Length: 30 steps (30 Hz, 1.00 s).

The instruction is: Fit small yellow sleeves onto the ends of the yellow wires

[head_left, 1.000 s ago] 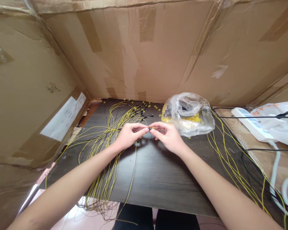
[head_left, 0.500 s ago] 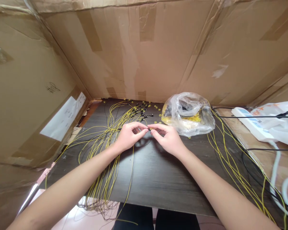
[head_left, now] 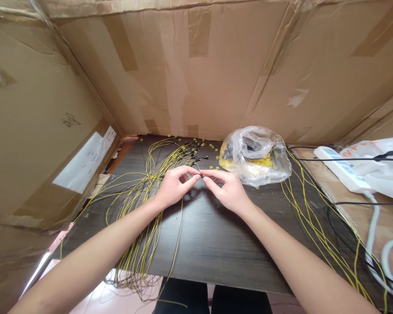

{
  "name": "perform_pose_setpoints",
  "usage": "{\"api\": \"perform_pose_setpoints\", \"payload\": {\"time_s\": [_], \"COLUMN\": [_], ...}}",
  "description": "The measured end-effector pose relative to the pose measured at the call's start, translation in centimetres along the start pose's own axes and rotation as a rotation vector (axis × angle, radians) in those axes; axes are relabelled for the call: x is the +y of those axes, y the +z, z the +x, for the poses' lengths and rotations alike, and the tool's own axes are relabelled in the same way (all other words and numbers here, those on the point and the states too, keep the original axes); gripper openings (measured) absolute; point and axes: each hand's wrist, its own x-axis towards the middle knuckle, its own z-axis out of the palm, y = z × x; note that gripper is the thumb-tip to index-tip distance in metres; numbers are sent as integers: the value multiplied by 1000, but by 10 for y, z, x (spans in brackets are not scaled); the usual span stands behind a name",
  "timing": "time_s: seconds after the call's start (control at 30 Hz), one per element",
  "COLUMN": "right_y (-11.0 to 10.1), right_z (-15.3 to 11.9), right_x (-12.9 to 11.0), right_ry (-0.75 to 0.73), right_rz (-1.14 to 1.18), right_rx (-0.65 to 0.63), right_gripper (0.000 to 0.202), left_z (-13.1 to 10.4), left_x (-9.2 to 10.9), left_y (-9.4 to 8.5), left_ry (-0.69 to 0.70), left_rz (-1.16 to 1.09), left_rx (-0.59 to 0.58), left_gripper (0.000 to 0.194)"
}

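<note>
My left hand [head_left: 177, 185] and my right hand [head_left: 227, 187] meet fingertip to fingertip above the dark table [head_left: 212, 244]. Both pinch at a tiny dark piece between them, mostly covered by the fingers; what it is cannot be made out. A thin wire loops below the fingertips. Left of and beneath my left hand spreads a bundle of yellow wires [head_left: 144, 218] with black tips [head_left: 193, 160]. Small yellow pieces [head_left: 211, 167] lie scattered beyond the hands. Close to my right hand is a clear plastic bag [head_left: 262, 172] with yellow pieces inside.
Cardboard walls [head_left: 229, 74] stand behind and at the left. At the right are more yellow wires [head_left: 309, 213], a white power strip [head_left: 340, 170], a white plastic bag [head_left: 386, 163] and black and white cables. Wires hang over the front edge.
The fingertips have shifted very slightly, the right hand's a little closer to the left's. The whole view has moved slightly.
</note>
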Motion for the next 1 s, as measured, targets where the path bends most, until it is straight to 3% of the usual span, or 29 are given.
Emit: {"api": "perform_pose_setpoints", "payload": {"time_s": [0.2, 0.43, 1.0], "right_y": [0, 1, 4], "right_z": [1, 4, 2], "right_x": [0, 1, 7], "right_ry": [72, 199, 236], "right_rz": [115, 320, 379], "right_rx": [-20, -54, -43], "right_gripper": [29, 24, 20], "left_z": [0, 0, 1], "left_x": [1, -2, 4], "left_y": [-1, 0, -1], "left_ry": [66, 53, -15], "left_rz": [15, 51, 2], "left_rx": [38, -6, -59], "left_gripper": [14, 14, 19]}}
